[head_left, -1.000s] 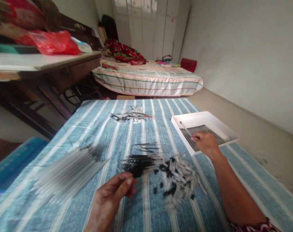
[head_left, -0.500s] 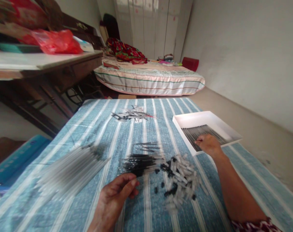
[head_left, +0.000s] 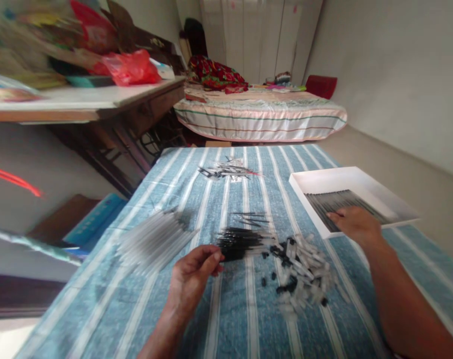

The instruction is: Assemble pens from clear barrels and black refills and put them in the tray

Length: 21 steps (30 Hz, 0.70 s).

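Note:
My left hand (head_left: 198,267) is closed, fingertips pinched together, at the left end of a pile of black refills (head_left: 241,242); whatever it holds is too small to make out. My right hand (head_left: 355,224) reaches into a white box lid (head_left: 392,199), its fingers closed over a row of dark pens (head_left: 329,203); what lies between them is hidden. Clear tubes (head_left: 155,239) are fanned out left of my left hand. White and black caps (head_left: 308,269) are heaped between my hands, nearer the front.
Loose thin parts (head_left: 229,170) lie on a paper at the back of the striped cloth (head_left: 181,184). A side table (head_left: 136,93) with a red bag (head_left: 131,67) stands at the left. Behind is a bed (head_left: 259,117).
The whole view has shifted, so the table and things appear further right. My left hand sits slightly closer to the black refills. My right hand remains over the row in the white lid.

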Available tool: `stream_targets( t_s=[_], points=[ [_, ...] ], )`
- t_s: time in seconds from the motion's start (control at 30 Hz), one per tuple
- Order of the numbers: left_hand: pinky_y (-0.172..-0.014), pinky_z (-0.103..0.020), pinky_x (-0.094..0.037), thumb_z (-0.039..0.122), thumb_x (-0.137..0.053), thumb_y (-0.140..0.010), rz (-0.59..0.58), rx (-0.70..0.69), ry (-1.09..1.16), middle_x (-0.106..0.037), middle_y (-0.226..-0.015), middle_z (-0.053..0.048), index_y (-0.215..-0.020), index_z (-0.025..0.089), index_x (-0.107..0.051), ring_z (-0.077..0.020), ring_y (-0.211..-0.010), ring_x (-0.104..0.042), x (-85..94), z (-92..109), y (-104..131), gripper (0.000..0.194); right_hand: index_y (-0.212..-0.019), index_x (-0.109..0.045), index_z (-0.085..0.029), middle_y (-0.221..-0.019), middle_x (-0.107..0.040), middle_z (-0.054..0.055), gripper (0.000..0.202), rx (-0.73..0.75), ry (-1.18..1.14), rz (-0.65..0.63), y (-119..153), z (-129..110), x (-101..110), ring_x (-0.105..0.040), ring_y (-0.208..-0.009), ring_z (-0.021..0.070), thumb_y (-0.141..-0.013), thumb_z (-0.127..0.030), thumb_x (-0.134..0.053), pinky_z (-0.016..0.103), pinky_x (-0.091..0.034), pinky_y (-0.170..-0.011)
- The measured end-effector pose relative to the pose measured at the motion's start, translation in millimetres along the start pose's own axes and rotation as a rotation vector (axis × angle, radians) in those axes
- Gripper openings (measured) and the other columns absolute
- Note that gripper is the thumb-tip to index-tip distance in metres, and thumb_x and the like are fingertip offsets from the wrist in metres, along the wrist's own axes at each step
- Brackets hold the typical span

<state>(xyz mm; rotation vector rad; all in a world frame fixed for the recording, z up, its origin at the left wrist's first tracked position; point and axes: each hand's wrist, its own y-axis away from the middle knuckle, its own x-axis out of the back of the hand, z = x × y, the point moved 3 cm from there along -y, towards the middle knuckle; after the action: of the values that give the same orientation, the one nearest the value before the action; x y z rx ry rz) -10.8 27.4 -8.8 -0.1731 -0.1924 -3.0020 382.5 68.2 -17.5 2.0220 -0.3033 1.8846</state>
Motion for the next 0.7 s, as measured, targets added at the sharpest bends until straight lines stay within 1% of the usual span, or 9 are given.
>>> stream_targets(
  t_s=[0.07, 0.13, 0.23, 0.3, 0.4, 0.47, 0.57, 0.63, 0.7],
  points=[
    [-0.057, -0.026, -0.047, 0.035, -0.068, -0.07, 0.031, -0.047, -0.109, -0.067, -0.062, -0.003, -0.08, 0.016, -0.067, -0.0175, -0.057, -0.062, 14.1, -2, -9, 0.022, -0.092, -0.074, -0.019, -0.091, -0.071, 0.015, 0.043, -0.015, -0.002, 0.003, 0, 4, -2, -0.064, -0.084, 0.0283, -0.089, -0.046, -0.041, 0.033, -0.042, -0.065],
    [-0.057, -0.027, -0.048, 0.035, -0.064, -0.073, 0.09, -0.107, -0.304, -0.066, -0.061, -0.002, -0.084, 0.015, -0.066, -0.0188, -0.058, -0.063, 30.3, -4, -18, 0.023, -0.094, -0.073, -0.018, -0.09, -0.07, 0.016, 0.044, -0.009, -0.006, 0.015, 1, 7, -3, -0.064, -0.081, 0.0292, -0.089, -0.047, -0.04, 0.034, -0.041, -0.062],
    [-0.067, -0.03, -0.048, 0.032, -0.054, -0.079, 0.239, -0.246, -0.712, -0.069, -0.075, -0.006, -0.088, 0.015, -0.067, -0.0208, -0.07, -0.065, 48.5, -6, -29, 0.023, -0.094, -0.073, -0.017, -0.085, -0.07, 0.017, 0.046, -0.032, -0.001, 0.097, 5, 8, 1, -0.062, -0.072, 0.0282, -0.088, -0.047, -0.038, 0.033, -0.037, -0.055],
    [-0.071, -0.03, -0.048, 0.027, -0.05, -0.081, 0.262, -0.272, -0.96, -0.069, -0.085, -0.008, -0.091, 0.015, -0.068, -0.0216, -0.077, -0.065, 50.4, -8, -33, 0.024, -0.09, -0.073, -0.017, -0.082, -0.07, 0.017, 0.047, -0.055, 0.001, 0.194, 11, 5, 7, -0.06, -0.065, 0.0263, -0.088, -0.047, -0.037, 0.032, -0.035, -0.052],
    [-0.072, -0.03, -0.048, 0.023, -0.046, -0.084, 0.213, -0.231, -1.206, -0.067, -0.098, -0.01, -0.099, 0.016, -0.068, -0.0232, -0.088, -0.064, 43.9, -9, -36, 0.027, -0.082, -0.073, -0.018, -0.077, -0.07, 0.014, 0.042, 0.009, -0.028, 0.374, 23, -10, 11, -0.058, -0.06, 0.0227, -0.088, -0.045, -0.042, 0.031, -0.033, -0.053],
    [-0.071, -0.03, -0.047, 0.023, -0.045, -0.085, 0.189, -0.194, -1.316, -0.065, -0.101, -0.011, -0.103, 0.016, -0.066, -0.0244, -0.092, -0.063, 39.2, -8, -36, 0.028, -0.076, -0.073, -0.018, -0.07, -0.07, 0.009, 0.036, 0.126, -0.112, 0.476, 33, -27, 10, -0.059, -0.06, 0.0204, -0.086, -0.042, -0.048, 0.029, -0.034, -0.054],
    [-0.071, -0.03, -0.047, 0.025, -0.043, -0.087, 0.162, -0.148, -1.414, -0.064, -0.094, -0.011, -0.097, 0.017, -0.067, -0.0247, -0.091, -0.063, 36.0, -6, -35, 0.027, -0.07, -0.071, -0.018, -0.066, -0.067, 0.005, 0.033, 0.45, -0.32, 0.553, 53, -61, 3, -0.061, -0.062, 0.0171, -0.087, -0.038, -0.05, 0.025, -0.038, -0.057],
    [-0.071, -0.03, -0.046, 0.026, -0.042, -0.088, 0.139, -0.13, -1.436, -0.063, -0.09, -0.01, -0.088, 0.018, -0.068, -0.0241, -0.089, -0.062, 35.9, -5, -35, 0.027, -0.07, -0.07, -0.018, -0.065, -0.066, 0.004, 0.033, 0.71, -0.401, 0.515, 69, -86, -3, -0.06, -0.061, 0.0145, -0.09, -0.033, -0.048, 0.023, -0.04, -0.061],
    [-0.07, -0.03, -0.046, 0.026, -0.041, -0.088, 0.125, -0.126, -1.443, -0.063, -0.088, -0.009, -0.082, 0.018, -0.067, -0.0241, -0.087, -0.062, 36.4, -5, -34, 0.028, -0.073, -0.069, -0.018, -0.065, -0.065, 0.003, 0.031, 0.889, -0.407, 0.473, 85, -108, -8, -0.06, -0.061, 0.0136, -0.092, -0.028, -0.047, 0.023, -0.04, -0.063]
  ],
)
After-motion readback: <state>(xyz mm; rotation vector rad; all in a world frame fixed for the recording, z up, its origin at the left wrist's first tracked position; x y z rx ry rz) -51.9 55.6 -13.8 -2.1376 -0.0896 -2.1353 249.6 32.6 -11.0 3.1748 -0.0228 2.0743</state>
